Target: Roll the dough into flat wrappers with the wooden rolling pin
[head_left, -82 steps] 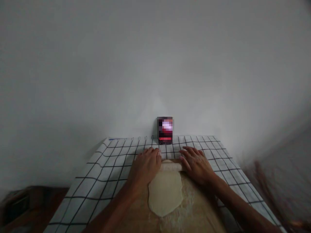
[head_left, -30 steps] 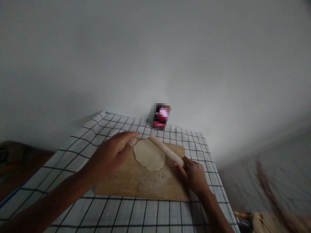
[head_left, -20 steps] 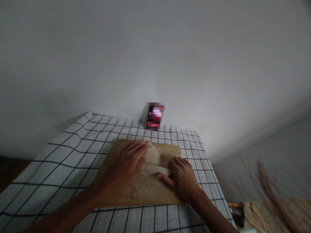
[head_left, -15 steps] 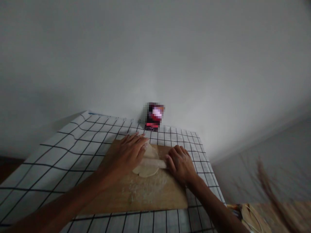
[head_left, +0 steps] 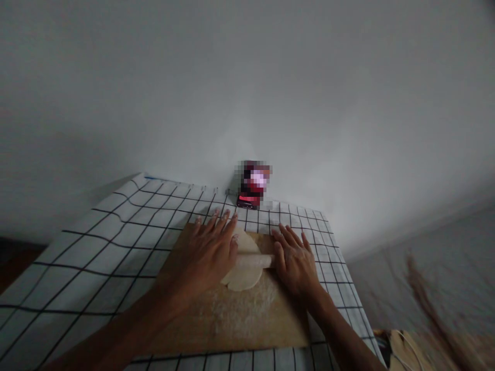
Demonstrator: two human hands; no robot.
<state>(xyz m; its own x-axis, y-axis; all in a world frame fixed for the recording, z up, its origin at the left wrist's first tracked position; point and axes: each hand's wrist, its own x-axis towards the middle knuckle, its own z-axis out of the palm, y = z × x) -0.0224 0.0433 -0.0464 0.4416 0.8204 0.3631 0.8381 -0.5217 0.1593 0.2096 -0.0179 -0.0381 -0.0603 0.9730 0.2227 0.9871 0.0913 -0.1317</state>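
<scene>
A flat piece of pale dough [head_left: 243, 279] lies on a wooden board [head_left: 232, 324] dusted with flour. Across the dough rests a light rolling pin [head_left: 253, 261]. My left hand [head_left: 216, 247] lies over the pin's left end, palm down with its fingers spread. Over the right end is my right hand [head_left: 294, 258], its fingers stretched forward. Both palms hide the ends of the pin. White flour shows on the left fingertips.
The board sits on a white cloth with black grid lines [head_left: 127, 252]. A phone-like device with a blurred screen [head_left: 253, 185] leans on the wall behind. Dry branches [head_left: 425, 299] and a tan bag [head_left: 404, 350] are at the lower right.
The fingers of both hands have straightened and spread; the right ones were curled around the pin's end before. More dough shows on the near side of the pin. The view has shifted slightly.
</scene>
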